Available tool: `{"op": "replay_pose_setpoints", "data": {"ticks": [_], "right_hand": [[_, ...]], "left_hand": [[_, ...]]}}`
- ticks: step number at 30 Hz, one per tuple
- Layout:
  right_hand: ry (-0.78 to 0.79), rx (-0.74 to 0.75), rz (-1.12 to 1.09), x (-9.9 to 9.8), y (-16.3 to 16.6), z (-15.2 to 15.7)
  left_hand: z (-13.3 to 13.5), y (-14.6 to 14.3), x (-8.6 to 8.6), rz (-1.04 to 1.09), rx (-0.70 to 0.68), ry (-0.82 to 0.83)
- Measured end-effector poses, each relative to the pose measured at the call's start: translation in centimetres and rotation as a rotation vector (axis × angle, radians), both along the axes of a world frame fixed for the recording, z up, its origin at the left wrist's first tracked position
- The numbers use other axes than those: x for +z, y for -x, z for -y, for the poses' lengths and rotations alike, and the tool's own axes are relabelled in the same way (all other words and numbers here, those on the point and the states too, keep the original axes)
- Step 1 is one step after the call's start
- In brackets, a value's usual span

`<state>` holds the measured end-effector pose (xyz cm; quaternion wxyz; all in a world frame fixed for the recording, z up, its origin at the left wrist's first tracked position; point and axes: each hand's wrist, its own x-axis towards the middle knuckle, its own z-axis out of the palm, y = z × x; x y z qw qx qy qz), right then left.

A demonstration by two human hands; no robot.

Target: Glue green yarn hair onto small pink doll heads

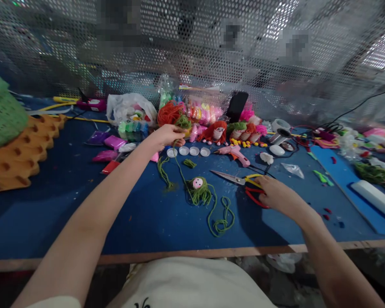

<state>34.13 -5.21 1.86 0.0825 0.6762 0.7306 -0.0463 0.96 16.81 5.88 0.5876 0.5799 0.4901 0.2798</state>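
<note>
My right hand [277,194] grips a pair of scissors [229,176] by its yellow and red handles; the blades point left, low over the blue table. Farther off, my left hand [169,136] has its fingers closed at a bundle of green yarn [183,122], partly hiding it. From beneath that hand a green strand trails down to a small doll head [198,184] with a pale face and green yarn hair. Loose yarn [223,222] curls to the right of the head. A short tied yarn piece [190,163] and cut strands [164,173] lie above and left of it.
A pink glue gun [234,154] lies beyond the scissors, near white round caps [194,151]. Red-haired doll [218,131], orange yarn [168,113] and a phone [237,107] line the back. An orange egg tray [22,156] is left, a blue board [343,184] right.
</note>
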Motion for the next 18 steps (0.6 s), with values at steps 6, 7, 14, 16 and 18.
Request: {"op": "replay_pose_setpoints", "data": {"ticks": [6, 7, 14, 16, 18], "right_hand": [[-0.015, -0.077, -0.029, 2.3, 1.1, -1.1], [-0.036, -0.085, -0.050, 3.0, 1.7, -1.6], [-0.014, -0.022, 0.033, 7.3, 7.7, -7.3], [0.019, 0.025, 0.049, 7.6, 9.0, -8.9], [0.028, 0.024, 0.059, 7.7, 10.0, -10.2]], "left_hand": [[-0.8, 1.0, 0.2, -0.046, -0.038, -0.057], [-0.9, 1.1, 0.4, -0.052, -0.036, -0.068], [-0.3, 0.9, 1.4, -0.108, -0.044, -0.134], [-0.2, 0.9, 1.3, -0.128, -0.055, -0.144], [-0.3, 0.8, 1.2, -0.146, -0.058, -0.151]]}}
